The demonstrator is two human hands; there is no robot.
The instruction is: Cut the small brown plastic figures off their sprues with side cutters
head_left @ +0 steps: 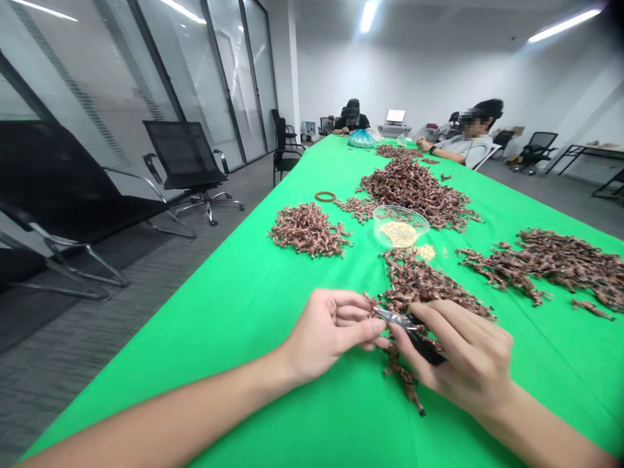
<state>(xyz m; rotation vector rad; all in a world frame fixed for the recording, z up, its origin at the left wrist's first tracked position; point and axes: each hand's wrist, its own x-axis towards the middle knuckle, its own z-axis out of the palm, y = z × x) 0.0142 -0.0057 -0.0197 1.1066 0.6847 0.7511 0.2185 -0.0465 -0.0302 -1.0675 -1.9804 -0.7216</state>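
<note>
Evidently, work is centred on the pliers. Beyond the left hand (322, 338) lies a heap of brown animal-shaped figurines (309, 231), with a brown ring (325, 196) just behind it. The left hand pinches a small brown piece (372, 304) between thumb and fingers, its end at the pliers' tips. The pliers (400, 320) slant rightward from there into the right hand (468, 354), whose fingers wrap the black handles. Directly past the grip stand a clear plastic bowl (377, 226) of pale granules (402, 233) and, nearer, a second figurine heap (429, 283). Below the grip, a loose figurine (409, 387) rests on the green cloth (234, 396). Right of the right hand is a further heap (570, 263).

Risks, as judged: the tips could nip the left fingertips, since they work so close together; a loose pinch could let the piece slip into the near heap and be lost among its likes; a forward knock could disturb the bowl.

Limitations: most of the piece is covered by the left fingers, and its shape cannot be confirmed. Whether the pliers' jaws are closed on it cannot be told. The handles are partly masked by the right hand; the right heap is cut off at the edge
</note>
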